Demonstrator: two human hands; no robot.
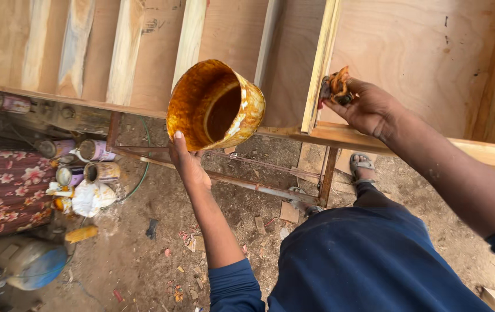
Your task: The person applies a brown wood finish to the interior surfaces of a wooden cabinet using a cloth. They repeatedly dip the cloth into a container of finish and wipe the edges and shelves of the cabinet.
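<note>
While my left hand [189, 164] cups the tilted, stain-slick orange metal can [215, 105] mid-frame from below, right hand [369, 107] fingers pinch a soft stained rag [337, 86]; the can likely slips, so grip its base.

rag [337, 85]: mostly hidden in right hand [369, 107] | blue drum [25, 263]: cut by left edge

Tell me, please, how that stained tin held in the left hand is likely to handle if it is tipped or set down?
The tin looks stiff and probably light, since the left hand props it from beneath, tilted. Its glossy amber coating suggests a sticky or slippery wall. Being round, it would likely roll if laid on its side. The right hand grips a stained rag.
</note>
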